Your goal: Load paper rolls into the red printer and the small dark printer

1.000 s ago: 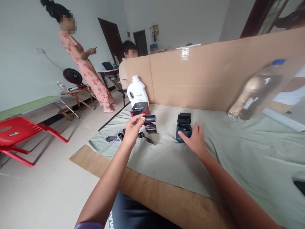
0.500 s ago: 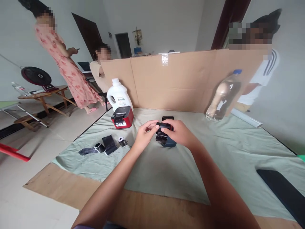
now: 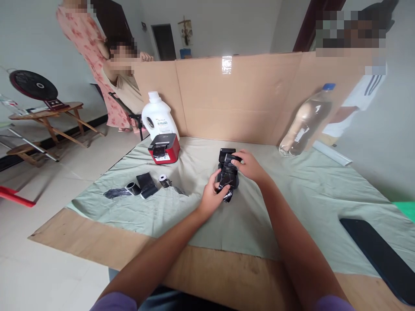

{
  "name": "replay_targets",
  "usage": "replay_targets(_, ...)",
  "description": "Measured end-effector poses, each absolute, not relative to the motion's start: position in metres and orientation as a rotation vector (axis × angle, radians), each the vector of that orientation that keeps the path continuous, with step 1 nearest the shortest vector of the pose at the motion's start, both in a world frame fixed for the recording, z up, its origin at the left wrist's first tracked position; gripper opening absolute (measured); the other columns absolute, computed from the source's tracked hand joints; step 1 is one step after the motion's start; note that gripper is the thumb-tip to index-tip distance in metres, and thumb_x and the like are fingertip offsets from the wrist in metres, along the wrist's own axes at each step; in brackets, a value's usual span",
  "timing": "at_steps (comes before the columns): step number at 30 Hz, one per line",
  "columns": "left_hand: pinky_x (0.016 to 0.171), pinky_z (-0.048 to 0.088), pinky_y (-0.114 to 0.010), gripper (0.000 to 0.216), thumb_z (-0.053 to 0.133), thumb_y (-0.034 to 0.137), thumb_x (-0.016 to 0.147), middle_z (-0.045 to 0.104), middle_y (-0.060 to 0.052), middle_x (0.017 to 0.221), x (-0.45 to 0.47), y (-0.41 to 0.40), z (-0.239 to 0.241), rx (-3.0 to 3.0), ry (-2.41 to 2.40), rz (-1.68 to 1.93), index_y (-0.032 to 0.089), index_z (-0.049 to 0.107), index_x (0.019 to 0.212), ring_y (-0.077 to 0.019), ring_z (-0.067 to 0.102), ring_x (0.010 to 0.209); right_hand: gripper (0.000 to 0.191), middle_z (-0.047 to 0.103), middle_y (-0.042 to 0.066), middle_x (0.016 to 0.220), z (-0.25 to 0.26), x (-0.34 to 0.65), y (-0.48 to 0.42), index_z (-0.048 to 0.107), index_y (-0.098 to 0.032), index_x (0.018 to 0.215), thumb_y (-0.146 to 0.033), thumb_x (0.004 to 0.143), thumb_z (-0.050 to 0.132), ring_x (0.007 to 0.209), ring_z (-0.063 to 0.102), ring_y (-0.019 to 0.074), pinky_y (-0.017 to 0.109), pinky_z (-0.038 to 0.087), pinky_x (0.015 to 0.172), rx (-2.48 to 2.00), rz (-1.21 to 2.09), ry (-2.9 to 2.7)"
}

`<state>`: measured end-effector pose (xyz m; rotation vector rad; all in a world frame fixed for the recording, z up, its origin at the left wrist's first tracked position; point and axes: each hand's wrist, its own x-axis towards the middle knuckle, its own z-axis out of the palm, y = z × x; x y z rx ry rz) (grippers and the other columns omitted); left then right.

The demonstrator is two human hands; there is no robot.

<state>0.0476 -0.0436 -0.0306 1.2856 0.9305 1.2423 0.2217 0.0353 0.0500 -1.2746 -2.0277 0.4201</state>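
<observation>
In my right hand [image 3: 249, 166] is a black paper roll [image 3: 228, 159], pinched between thumb and fingers. A shiny black strip [image 3: 228, 179] hangs down from the roll toward me. My left hand [image 3: 212, 192] is closed on the lower part of that strip, thumb on top. Directly behind and under the roll sits a small dark device [image 3: 227, 152] with a raised lid-like part; the strip and my hands hide most of its body. To the left a red and black label printer [image 3: 164, 149] stands with a black strip out of its front.
Several loose rolls and strips, including a black roll [image 3: 132, 188] and a white-cored roll [image 3: 164, 180], lie at left. Behind stand a white jug [image 3: 161, 119], a cardboard screen [image 3: 233, 103] and a clear bottle [image 3: 304, 125]. A dark phone-shaped slab [image 3: 378, 257] lies at right. Other people are beyond.
My left hand has come down and toward me, drawing the black strip out from the roll. My right hand keeps the roll, now slightly higher in view. The view has tilted down.
</observation>
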Motion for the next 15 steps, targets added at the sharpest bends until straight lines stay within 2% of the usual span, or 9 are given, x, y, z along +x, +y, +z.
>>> replay_targets(3,0.057,0.057,-0.033,0.086,0.074,0.047,0.080,0.072,-0.003,0.080,0.049,-0.043,-0.037,1.292,0.919,1.218,0.022,0.032,0.151,-0.0191,0.066,0.060,0.027,0.063,0.011,0.107,0.034,0.219,0.044,0.072,-0.014,0.106,-0.022,0.090,0.053,0.100,0.059,0.0220,0.037,0.047,0.091,-1.296,0.456,-2.085)
replay_targets(6,0.041,0.045,-0.026,0.082,0.072,0.046,0.082,0.066,0.001,0.069,0.048,-0.042,-0.042,1.311,0.949,1.185,0.023,0.033,0.151,-0.0126,0.054,0.043,0.025,0.065,0.011,0.111,0.018,0.211,0.053,0.072,-0.015,0.108,-0.018,0.090,0.055,0.104,0.059,0.0224,0.039,0.045,0.097,-1.335,0.415,-2.085)
replay_targets(11,0.038,0.037,-0.020,0.075,0.069,0.039,0.085,0.057,0.007,0.054,0.047,-0.043,-0.039,1.329,0.999,1.180,0.020,0.035,0.149,-0.0094,0.046,0.036,0.031,0.064,0.014,0.118,-0.002,0.201,0.065,0.069,-0.014,0.119,-0.018,0.093,0.053,0.111,0.056,0.0267,0.041,0.041,0.103,-1.439,0.276,-2.122)
replay_targets(15,0.039,0.037,-0.020,0.075,0.069,0.038,0.085,0.064,0.004,0.058,0.047,-0.041,-0.035,1.293,1.035,1.164,0.018,0.036,0.149,-0.0087,0.045,0.035,0.033,0.064,0.016,0.118,-0.006,0.205,0.068,0.069,-0.013,0.120,-0.018,0.095,0.048,0.108,0.055,0.0276,0.043,0.038,0.102,-1.457,0.135,-2.209)
